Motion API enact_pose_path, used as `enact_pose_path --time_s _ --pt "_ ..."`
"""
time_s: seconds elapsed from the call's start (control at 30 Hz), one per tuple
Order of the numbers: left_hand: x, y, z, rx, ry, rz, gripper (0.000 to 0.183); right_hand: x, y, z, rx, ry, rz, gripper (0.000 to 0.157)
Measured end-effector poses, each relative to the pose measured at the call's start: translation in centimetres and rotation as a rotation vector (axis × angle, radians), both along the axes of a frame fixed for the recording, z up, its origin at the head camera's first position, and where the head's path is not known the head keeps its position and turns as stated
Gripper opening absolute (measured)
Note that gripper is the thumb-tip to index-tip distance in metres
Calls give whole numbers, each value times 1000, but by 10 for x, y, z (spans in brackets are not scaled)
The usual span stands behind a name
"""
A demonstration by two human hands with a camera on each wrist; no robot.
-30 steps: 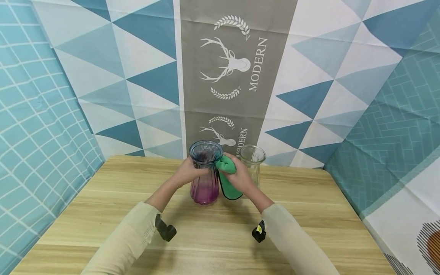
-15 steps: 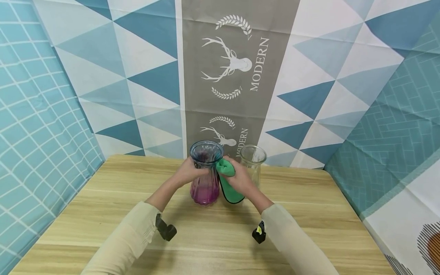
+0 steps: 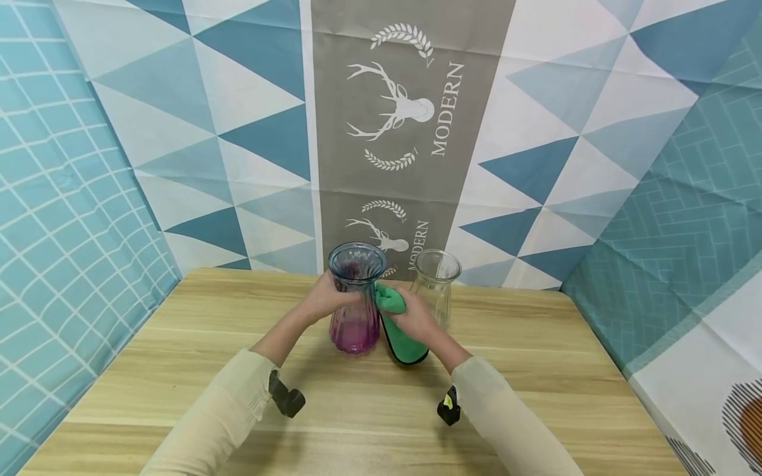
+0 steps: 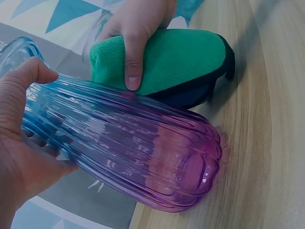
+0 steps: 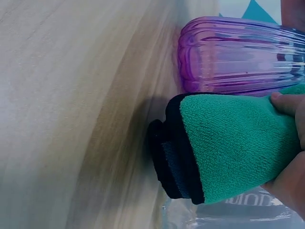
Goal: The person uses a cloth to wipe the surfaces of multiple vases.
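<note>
A ribbed glass vase [image 3: 354,330], blue at the rim and fading to purple-pink at the base, stands upright near the table's back edge. My left hand [image 3: 326,297] grips it round the neck, thumb across the front. On its right side my right hand [image 3: 417,317] holds a folded green cloth [image 4: 186,57] with black edging, thumb on top in the left wrist view. The cloth lies right against the vase's wall, its lower end hanging down close over the table. Behind my right hand stands a clear glass vase [image 3: 439,291], partly hidden by the hand and cloth.
The wood-grain table [image 3: 369,423] reaches back to a patterned curtain [image 3: 411,132] with blue triangles and a deer print. Light-blue tiled sheeting [image 3: 65,198] hangs on the left, teal sheeting [image 3: 673,264] on the right.
My right hand and the green cloth have shifted slightly down and toward me beside the coloured vase. The left hand and both vases stay in place.
</note>
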State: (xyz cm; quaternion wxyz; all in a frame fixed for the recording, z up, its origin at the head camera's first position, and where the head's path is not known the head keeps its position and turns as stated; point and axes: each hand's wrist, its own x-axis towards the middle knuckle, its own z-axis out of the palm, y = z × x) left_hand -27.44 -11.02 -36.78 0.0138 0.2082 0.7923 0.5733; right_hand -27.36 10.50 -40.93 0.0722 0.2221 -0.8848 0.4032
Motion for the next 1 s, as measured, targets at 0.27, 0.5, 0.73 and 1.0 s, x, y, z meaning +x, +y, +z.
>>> enact_pose_path --time_s 0.27,0.5,0.73,1.0 --pt "3 1 1 10 -6 15 76 -1 0 -5 93 -20 -10 51" --pt "7 4 1 -8 -4 102 86 2 1 -5 117 -45 -19 53" --pt "2 7 -3 24 86 112 74 5 4 -3 79 -51 -19 53" --pt "10 9 10 70 132 78 73 2 3 11 -24 2 -1 55"
